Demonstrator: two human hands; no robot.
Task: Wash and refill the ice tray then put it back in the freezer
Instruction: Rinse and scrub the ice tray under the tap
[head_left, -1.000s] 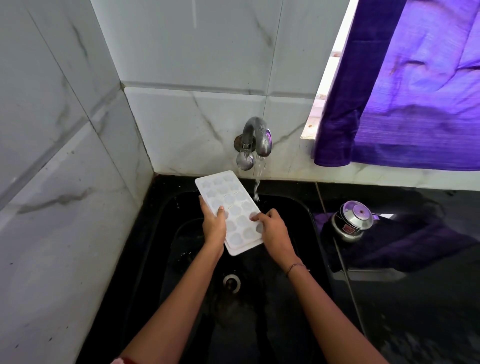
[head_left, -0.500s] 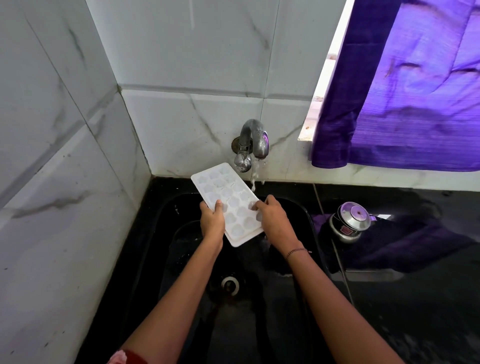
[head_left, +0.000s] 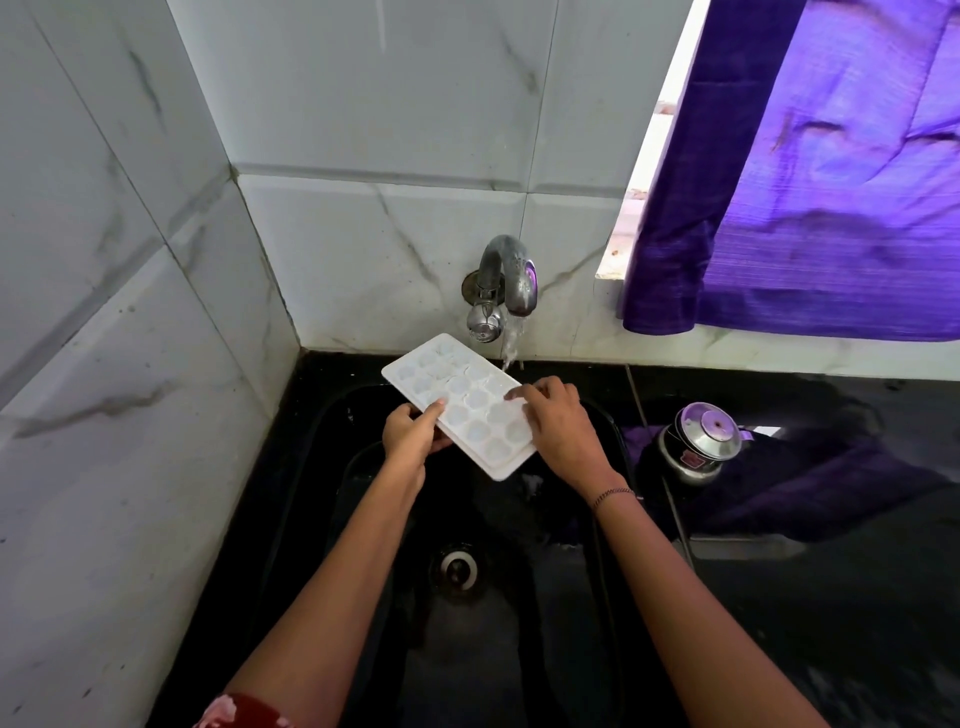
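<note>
A white ice tray (head_left: 457, 400) with several round cells is held over the black sink (head_left: 519, 623), cells facing up, its far end tilted toward the back left. My left hand (head_left: 413, 434) grips its left long edge. My right hand (head_left: 558, 431) holds the right edge, fingers lying over the cells. A metal tap (head_left: 506, 280) sticks out of the tiled wall, and its thin stream of water (head_left: 511, 345) falls just beside the tray's far right edge.
The sink drain (head_left: 458, 566) lies below the tray. A steel pot with a lid (head_left: 698, 441) stands on the black counter to the right. A purple curtain (head_left: 831, 182) hangs at the upper right. Marble tile walls close in the left and back.
Both hands have lifted the tray a little and carried it to the left and back, so the stream now falls at its far right edge. The grip is unchanged.
</note>
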